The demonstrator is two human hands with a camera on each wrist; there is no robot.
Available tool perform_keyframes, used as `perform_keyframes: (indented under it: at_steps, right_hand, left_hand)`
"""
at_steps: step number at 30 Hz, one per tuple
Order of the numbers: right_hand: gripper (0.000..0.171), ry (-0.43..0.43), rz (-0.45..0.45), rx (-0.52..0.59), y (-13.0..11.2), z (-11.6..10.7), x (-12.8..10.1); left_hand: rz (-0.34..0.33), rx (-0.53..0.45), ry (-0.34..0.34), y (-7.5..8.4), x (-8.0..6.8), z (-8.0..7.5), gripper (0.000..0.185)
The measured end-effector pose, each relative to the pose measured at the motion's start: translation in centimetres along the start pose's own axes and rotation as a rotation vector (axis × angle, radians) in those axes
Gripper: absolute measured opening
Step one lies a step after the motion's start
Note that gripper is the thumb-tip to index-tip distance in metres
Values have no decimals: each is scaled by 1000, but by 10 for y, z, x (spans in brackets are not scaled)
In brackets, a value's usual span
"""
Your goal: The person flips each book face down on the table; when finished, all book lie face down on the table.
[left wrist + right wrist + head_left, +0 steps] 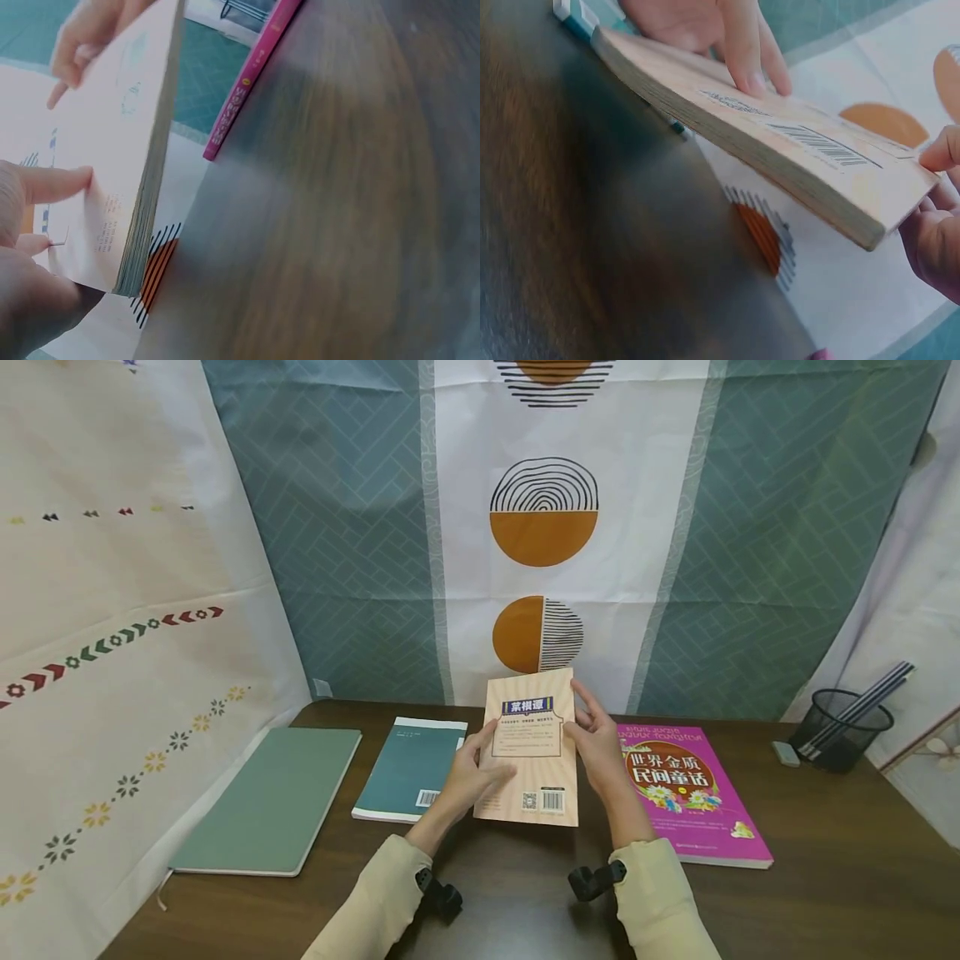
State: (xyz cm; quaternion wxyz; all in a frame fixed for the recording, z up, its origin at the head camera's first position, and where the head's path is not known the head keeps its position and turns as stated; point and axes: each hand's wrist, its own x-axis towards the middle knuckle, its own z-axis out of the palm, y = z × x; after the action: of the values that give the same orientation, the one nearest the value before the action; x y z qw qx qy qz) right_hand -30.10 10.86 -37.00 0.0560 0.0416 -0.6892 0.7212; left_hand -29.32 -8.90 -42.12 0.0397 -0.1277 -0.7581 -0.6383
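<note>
Orange book (531, 752) seemingly lifted between both hands' grip.

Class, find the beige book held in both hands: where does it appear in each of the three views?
Head: beige book at centre, above the table.
Left wrist: left side, page edges facing us.
Right wrist: running diagonally from upper left to right.
Shared landmark: its barcode, hidden in the left wrist view.
</note>
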Motion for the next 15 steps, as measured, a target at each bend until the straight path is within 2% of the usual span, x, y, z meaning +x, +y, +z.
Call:
perform_keyframes:
  at_steps: [4,9,15]
  right_hand:
    - [81,-16,41,0,9,-7,3]
    - [82,-1,83,-39,23,-12,8]
    - [84,6,131,-85,44,-16,12]
  left_hand:
    - [-23,41,23,-3,0,2,79]
    - [-34,55,3,-11,0,3,80]
    - [-84,87,-10,-20,-1,2,79]
